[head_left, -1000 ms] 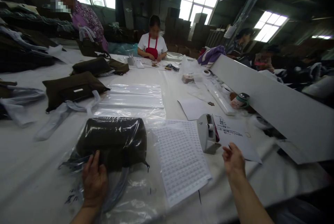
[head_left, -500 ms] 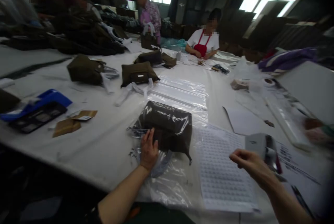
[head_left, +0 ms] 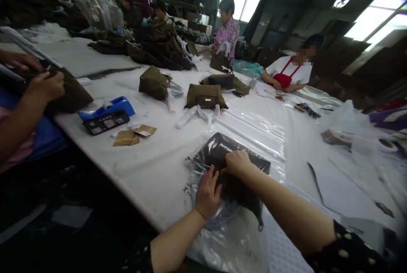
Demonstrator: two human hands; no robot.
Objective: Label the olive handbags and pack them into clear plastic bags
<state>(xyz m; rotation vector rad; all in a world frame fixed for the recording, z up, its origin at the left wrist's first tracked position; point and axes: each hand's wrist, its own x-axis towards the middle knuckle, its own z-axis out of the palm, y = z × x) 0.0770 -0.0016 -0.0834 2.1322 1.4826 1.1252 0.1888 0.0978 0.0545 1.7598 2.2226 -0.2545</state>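
Note:
A dark olive handbag [head_left: 254,203] lies inside a clear plastic bag [head_left: 233,245] on the table in front of me. My left hand [head_left: 208,192] rests flat on the plastic with its fingers stretched out. Beside it, my right hand [head_left: 237,163] is closed, its curled fingers against the top of the wrapped handbag. Whatever those fingers may hold is hidden. Partly under my right forearm is a printed sheet [head_left: 280,245]. A stack of flat clear plastic bags [head_left: 254,126] lies just beyond the handbag.
Farther back stand olive handbags [head_left: 205,95] with wrapped handles. A blue tape dispenser [head_left: 119,105] and brown tags [head_left: 127,138] lie left. At far left, a co-worker's hands [head_left: 47,84] hold a dark bag. White paper [head_left: 343,190] lies right. Other people work across the table.
My right hand has moved left from above the printed sheet onto the wrapped handbag. My left hand stays on the plastic. The view has turned left, bringing a co-worker's hands into sight.

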